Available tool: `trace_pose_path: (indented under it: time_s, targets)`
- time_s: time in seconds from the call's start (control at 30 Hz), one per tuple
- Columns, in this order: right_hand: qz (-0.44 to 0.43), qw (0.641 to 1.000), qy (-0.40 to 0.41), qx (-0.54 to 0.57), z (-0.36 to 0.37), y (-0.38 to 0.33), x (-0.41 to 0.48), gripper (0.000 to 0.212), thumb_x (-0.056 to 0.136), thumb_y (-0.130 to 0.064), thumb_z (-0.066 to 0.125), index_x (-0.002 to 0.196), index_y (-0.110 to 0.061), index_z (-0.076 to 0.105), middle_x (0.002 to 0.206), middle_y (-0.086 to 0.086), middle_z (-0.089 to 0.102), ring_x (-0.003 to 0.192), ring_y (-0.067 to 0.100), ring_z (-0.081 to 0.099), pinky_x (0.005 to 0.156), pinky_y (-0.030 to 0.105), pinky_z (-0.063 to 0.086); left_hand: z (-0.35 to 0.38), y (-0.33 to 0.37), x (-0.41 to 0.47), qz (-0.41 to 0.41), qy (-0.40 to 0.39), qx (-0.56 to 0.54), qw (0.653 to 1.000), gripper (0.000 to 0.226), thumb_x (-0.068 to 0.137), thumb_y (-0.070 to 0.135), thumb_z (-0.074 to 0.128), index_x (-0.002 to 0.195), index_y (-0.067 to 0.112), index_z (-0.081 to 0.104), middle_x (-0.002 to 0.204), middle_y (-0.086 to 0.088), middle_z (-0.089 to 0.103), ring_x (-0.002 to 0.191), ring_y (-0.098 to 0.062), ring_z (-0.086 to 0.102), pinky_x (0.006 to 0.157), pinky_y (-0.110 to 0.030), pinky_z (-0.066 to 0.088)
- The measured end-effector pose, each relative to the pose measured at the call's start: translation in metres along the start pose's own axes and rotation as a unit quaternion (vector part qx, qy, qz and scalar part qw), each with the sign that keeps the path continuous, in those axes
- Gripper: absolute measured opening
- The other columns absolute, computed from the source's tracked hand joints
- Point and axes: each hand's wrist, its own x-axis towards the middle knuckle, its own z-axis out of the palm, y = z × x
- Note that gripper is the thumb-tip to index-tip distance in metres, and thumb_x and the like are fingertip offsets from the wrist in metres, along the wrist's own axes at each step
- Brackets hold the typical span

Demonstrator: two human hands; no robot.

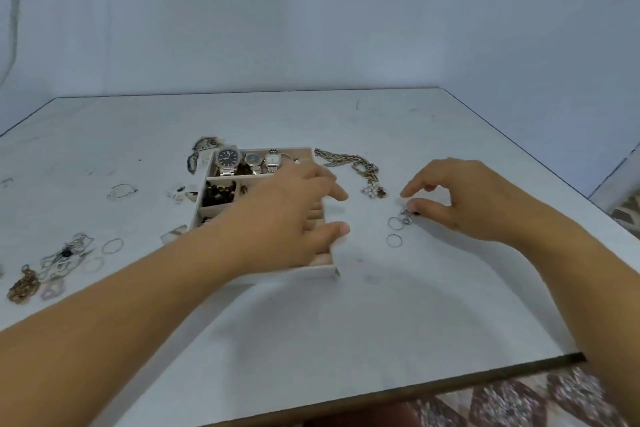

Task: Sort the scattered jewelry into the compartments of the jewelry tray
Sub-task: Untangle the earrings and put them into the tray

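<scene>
A beige jewelry tray sits mid-table, with watches in its far compartment and dark beads in a left one. My left hand lies over the tray's right side, fingers spread and relaxed, thumb at its right rim. To the right, my right hand hovers over a small cluster of thin rings, thumb touching a small ring; whether it pinches it I cannot tell. One more ring lies just nearer.
A gold chain necklace lies right of the tray. Bangles, chains and a brown pendant are scattered at the left, a thin bracelet farther back. The table's front edge runs close by.
</scene>
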Motion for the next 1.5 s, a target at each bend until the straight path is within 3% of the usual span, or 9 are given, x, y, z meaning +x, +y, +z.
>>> trace_pose_path:
  time_s: [0.13, 0.27, 0.4, 0.73, 0.9, 1.13, 1.3, 1.5]
  targets:
    - [0.001, 1.000, -0.006, 0.018, 0.012, 0.014, -0.004, 0.012, 0.082, -0.040, 0.064, 0.092, -0.036, 0.069, 0.095, -0.015, 0.059, 0.095, 0.008, 0.050, 0.084, 0.028, 0.043, 0.024, 0.025, 0.031, 0.008, -0.036, -0.001, 0.999, 0.033, 0.086, 0.050, 0.058, 0.115, 0.034, 0.060, 0.126, 0.016, 0.047, 0.120, -0.002, 0.039, 0.095, -0.016, 0.029]
    - [-0.011, 0.999, 0.015, 0.042, 0.021, 0.017, -0.009, 0.015, 0.082, -0.043, 0.062, 0.097, -0.041, 0.066, 0.096, -0.014, 0.052, 0.095, 0.009, 0.045, 0.086, 0.031, 0.043, 0.039, 0.031, 0.051, -0.007, -0.047, 0.001, 0.999, 0.029, 0.086, 0.049, 0.059, 0.109, 0.034, 0.065, 0.121, 0.014, 0.051, 0.121, -0.007, 0.041, 0.103, -0.033, 0.036]
    - [-0.003, 0.999, 0.012, 0.037, 0.022, 0.018, -0.012, 0.017, 0.086, -0.045, 0.057, 0.100, -0.042, 0.064, 0.098, -0.014, 0.048, 0.098, 0.010, 0.042, 0.088, 0.034, 0.042, 0.047, 0.035, 0.065, -0.019, -0.057, 0.004, 0.998, 0.026, 0.083, 0.051, 0.061, 0.104, 0.037, 0.067, 0.120, 0.014, 0.052, 0.123, -0.009, 0.039, 0.103, -0.038, 0.036]
    - [0.052, 0.998, 0.024, -0.026, 0.019, 0.026, -0.014, 0.016, 0.091, -0.037, 0.052, 0.101, -0.037, 0.064, 0.106, -0.012, 0.051, 0.103, 0.010, 0.038, 0.091, 0.028, 0.030, 0.053, 0.030, 0.076, -0.029, -0.045, -0.011, 0.999, 0.015, 0.079, 0.046, 0.069, 0.092, 0.037, 0.071, 0.113, 0.013, 0.055, 0.121, -0.011, 0.041, 0.103, -0.040, 0.037]
    - [0.032, 0.999, 0.028, 0.006, 0.020, 0.021, -0.011, 0.019, 0.088, -0.043, 0.052, 0.103, -0.037, 0.063, 0.105, -0.013, 0.050, 0.104, 0.009, 0.037, 0.091, 0.029, 0.030, 0.052, 0.030, 0.079, -0.035, -0.043, -0.014, 0.998, 0.016, 0.076, 0.047, 0.071, 0.088, 0.038, 0.068, 0.106, 0.011, 0.056, 0.116, -0.014, 0.045, 0.100, -0.042, 0.039]
    - [0.099, 0.993, -0.067, 0.026, 0.023, 0.019, 0.005, 0.016, 0.080, -0.053, 0.061, 0.087, -0.039, 0.059, 0.103, -0.009, 0.045, 0.107, 0.019, 0.036, 0.084, 0.033, 0.032, 0.049, 0.033, 0.075, -0.067, -0.027, -0.017, 0.997, 0.016, 0.076, 0.047, 0.070, 0.088, 0.036, 0.067, 0.078, 0.019, 0.065, 0.090, -0.005, 0.057, 0.092, -0.041, 0.043]
    - [0.122, 0.983, -0.137, 0.007, 0.022, 0.023, 0.012, 0.020, 0.078, -0.061, 0.057, 0.075, -0.042, 0.048, 0.101, -0.008, 0.042, 0.106, 0.024, 0.035, 0.088, 0.038, 0.036, 0.048, 0.033, 0.074, -0.054, -0.004, 0.019, 0.998, 0.020, 0.074, 0.051, 0.069, 0.083, 0.035, 0.066, 0.072, 0.019, 0.063, 0.082, -0.004, 0.059, 0.091, -0.039, 0.042]
    - [0.074, 0.992, -0.081, 0.066, 0.027, 0.016, 0.006, 0.022, 0.079, -0.053, 0.061, 0.072, -0.039, 0.044, 0.090, -0.012, 0.046, 0.099, 0.020, 0.040, 0.086, 0.035, 0.037, 0.047, 0.035, 0.073, -0.040, 0.019, 0.039, 0.998, 0.018, 0.074, 0.047, 0.071, 0.080, 0.031, 0.065, 0.073, 0.015, 0.065, 0.079, -0.010, 0.063, 0.089, -0.040, 0.043]
